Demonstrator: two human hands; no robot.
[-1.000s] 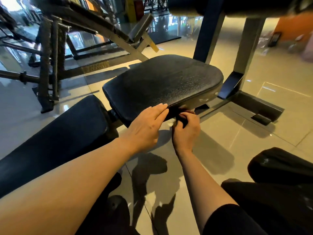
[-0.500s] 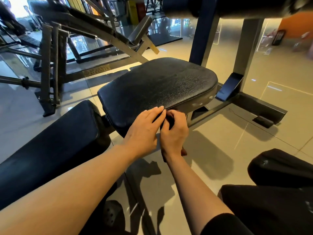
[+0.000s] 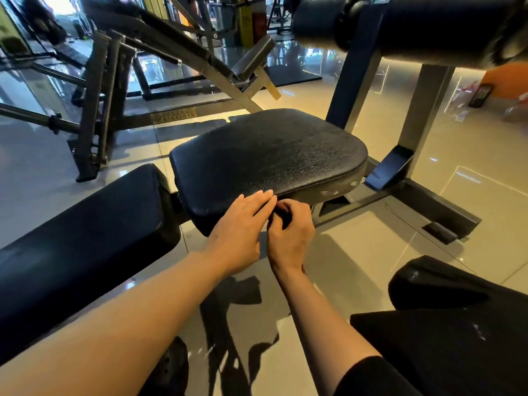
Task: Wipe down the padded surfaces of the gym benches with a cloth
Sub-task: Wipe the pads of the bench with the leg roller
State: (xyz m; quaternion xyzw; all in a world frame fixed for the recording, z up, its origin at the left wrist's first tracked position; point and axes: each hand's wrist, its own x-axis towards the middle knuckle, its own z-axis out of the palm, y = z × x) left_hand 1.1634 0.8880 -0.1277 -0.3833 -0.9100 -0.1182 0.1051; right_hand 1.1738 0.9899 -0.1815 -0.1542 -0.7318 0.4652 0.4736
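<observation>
The black padded seat (image 3: 268, 155) of a gym bench lies in front of me, with its long black back pad (image 3: 85, 224) to the left. My left hand (image 3: 240, 227) rests flat on the seat's near edge, fingers straight and together. My right hand (image 3: 294, 232) sits right beside it below that edge, fingers curled round a small dark cloth (image 3: 280, 218). Most of the cloth is hidden inside the hand.
A padded roller (image 3: 428, 27) hangs overhead at the top right on blue and grey uprights (image 3: 354, 90), whose base foot (image 3: 437, 215) runs across the glossy tiled floor. Another machine's frame (image 3: 114, 81) stands back left. My black-clad knee (image 3: 443, 310) is lower right.
My right hand has slid left along the seat's near edge until it touches the left hand's fingertips. The left hand stays flat on the pad's edge.
</observation>
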